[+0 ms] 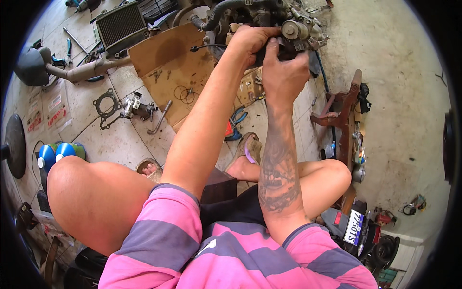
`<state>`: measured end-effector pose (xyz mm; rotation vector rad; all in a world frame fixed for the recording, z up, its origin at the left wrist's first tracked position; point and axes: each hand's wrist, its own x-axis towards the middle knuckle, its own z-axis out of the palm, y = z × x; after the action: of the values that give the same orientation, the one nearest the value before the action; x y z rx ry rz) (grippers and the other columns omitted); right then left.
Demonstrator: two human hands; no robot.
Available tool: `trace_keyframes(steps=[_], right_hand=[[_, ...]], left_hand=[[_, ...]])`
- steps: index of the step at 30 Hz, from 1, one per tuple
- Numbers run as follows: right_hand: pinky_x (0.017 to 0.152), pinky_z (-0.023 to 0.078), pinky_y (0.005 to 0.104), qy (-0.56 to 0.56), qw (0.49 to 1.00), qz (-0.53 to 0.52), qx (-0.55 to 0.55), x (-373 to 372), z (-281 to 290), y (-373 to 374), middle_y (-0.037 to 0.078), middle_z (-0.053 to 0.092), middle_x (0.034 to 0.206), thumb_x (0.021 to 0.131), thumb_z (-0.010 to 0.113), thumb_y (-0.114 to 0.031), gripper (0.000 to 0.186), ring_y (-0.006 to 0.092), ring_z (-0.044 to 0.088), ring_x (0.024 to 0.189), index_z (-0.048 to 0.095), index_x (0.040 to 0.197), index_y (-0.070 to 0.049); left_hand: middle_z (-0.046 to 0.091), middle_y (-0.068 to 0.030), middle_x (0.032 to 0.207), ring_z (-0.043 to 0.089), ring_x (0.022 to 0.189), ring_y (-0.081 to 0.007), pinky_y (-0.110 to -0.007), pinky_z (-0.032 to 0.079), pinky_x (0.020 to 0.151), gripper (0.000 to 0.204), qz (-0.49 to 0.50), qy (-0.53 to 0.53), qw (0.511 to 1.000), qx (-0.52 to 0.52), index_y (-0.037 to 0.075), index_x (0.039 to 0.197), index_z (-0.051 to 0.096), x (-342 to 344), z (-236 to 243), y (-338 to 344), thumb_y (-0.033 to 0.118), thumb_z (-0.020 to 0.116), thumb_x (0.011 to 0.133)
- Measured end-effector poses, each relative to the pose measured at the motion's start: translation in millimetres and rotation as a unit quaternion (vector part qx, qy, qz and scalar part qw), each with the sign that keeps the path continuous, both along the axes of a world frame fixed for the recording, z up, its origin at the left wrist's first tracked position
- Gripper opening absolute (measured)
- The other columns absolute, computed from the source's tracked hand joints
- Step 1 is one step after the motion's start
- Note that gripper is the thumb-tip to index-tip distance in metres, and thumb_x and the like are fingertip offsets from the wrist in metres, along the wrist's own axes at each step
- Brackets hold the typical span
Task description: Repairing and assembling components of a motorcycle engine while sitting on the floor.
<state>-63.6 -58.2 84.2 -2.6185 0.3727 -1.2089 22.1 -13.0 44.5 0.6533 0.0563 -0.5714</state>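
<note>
At the top of the view, both my hands are at a motorcycle engine (263, 18) with a black hose and metal parts. My left hand (249, 42) is bent round the engine's lower edge, its forefinger pressed on a part near the middle. Close beside it, my right hand (285, 74) has its thumb raised against the same spot and its fingers curled in. What the fingertips of either hand grip is hidden among the dark parts. A round silver housing (294, 30) sits just above my right hand.
Stained cardboard (168, 62) lies under the engine with bolts and wire rings. Left of it are a radiator (121, 26), an exhaust pipe (91, 71), a gasket (107, 102), a throttle body (134, 106) and a bent wrench (160, 118). Pliers (236, 124) lie by my foot; a brown frame (344, 106) stands right.
</note>
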Motion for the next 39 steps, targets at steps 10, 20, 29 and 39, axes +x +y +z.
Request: trace_keyframes(steps=[10,20,29,39], right_hand=[[0.076,0.056,0.0496,0.068,0.996,-0.009,0.057,-4,-1,-8,0.030,0.071,0.082,0.093,0.065,-0.042,0.052,0.0440,0.073,0.083,0.073,0.082,0.007],[0.074,0.057,0.0495,0.304,0.930,0.176,0.111,2,10,-63,0.026,0.066,0.068,0.101,0.048,-0.059,0.072,0.0467,0.069,0.076,0.069,0.073,0.003],[0.079,0.053,0.0474,0.602,0.753,0.127,-0.234,-15,100,-231,0.022,0.071,0.092,0.100,0.057,-0.051,0.051,0.0399,0.069,0.087,0.070,0.108,-0.003],[0.083,0.054,0.0483,0.637,0.753,0.113,-0.124,-42,-9,-404,0.022,0.073,0.101,0.097,0.059,-0.047,0.048,0.0416,0.069,0.094,0.072,0.105,-0.001]], left_hand=[[0.074,-0.0114,0.101,0.072,0.089,-0.0201,-0.033,0.061,0.081,0.020,-0.088,-0.001,0.991,-0.098,-0.001,0.111,0.072,9,-16,2,0.014,0.068,0.098],[0.070,-0.0240,0.089,0.066,0.080,-0.0391,-0.049,0.049,0.074,0.045,0.112,-0.211,0.890,0.389,-0.007,0.110,0.063,-22,17,20,0.037,0.066,0.098],[0.069,-0.0234,0.111,0.070,0.100,-0.0306,-0.039,0.060,0.086,0.047,0.001,0.009,1.000,0.020,-0.008,0.123,0.057,-66,16,3,0.036,0.047,0.109],[0.061,-0.0229,0.128,0.065,0.116,-0.0329,-0.042,0.060,0.094,0.033,0.193,0.070,0.979,0.004,-0.010,0.129,0.052,-50,18,5,0.007,0.060,0.102]])
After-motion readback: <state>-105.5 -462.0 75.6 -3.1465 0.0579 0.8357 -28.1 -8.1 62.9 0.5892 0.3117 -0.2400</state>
